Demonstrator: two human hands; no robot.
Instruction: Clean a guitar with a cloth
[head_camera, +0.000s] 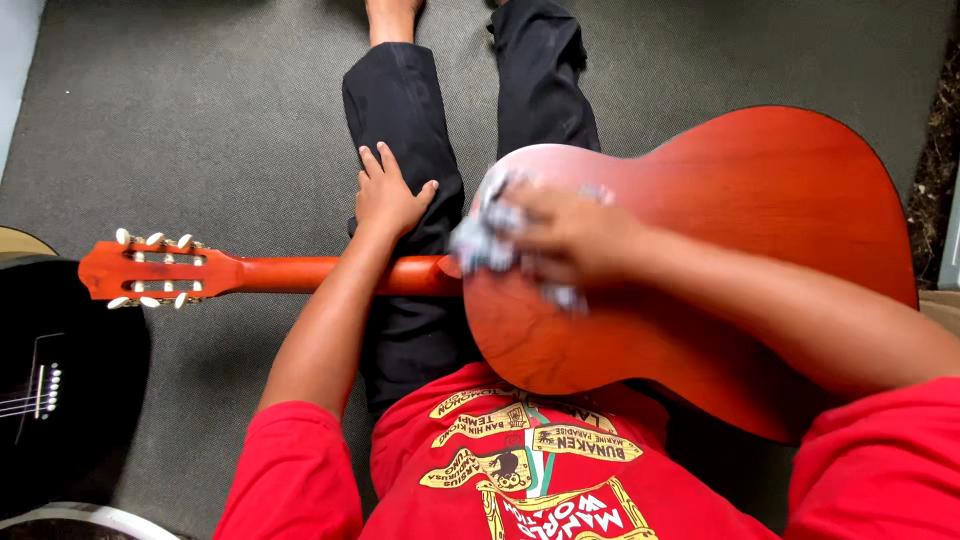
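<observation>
A red-brown acoustic guitar (760, 190) lies face down across my lap, its back up and its neck (300, 273) and headstock (155, 270) pointing left. My right hand (570, 240) presses a crumpled grey cloth (485, 240) against the guitar's back near the neck joint; hand and cloth are blurred. My left hand (388, 195) rests with fingers apart on my left thigh in black trousers (410, 110), and its forearm crosses over the guitar neck. I wear a red printed shirt (520, 470).
Grey carpet (200, 120) covers the floor. A black guitar (60, 370) lies at the left edge, its bridge and strings showing. A pale curved rim (90, 515) sits at the bottom left. My bare foot (392, 15) is at the top.
</observation>
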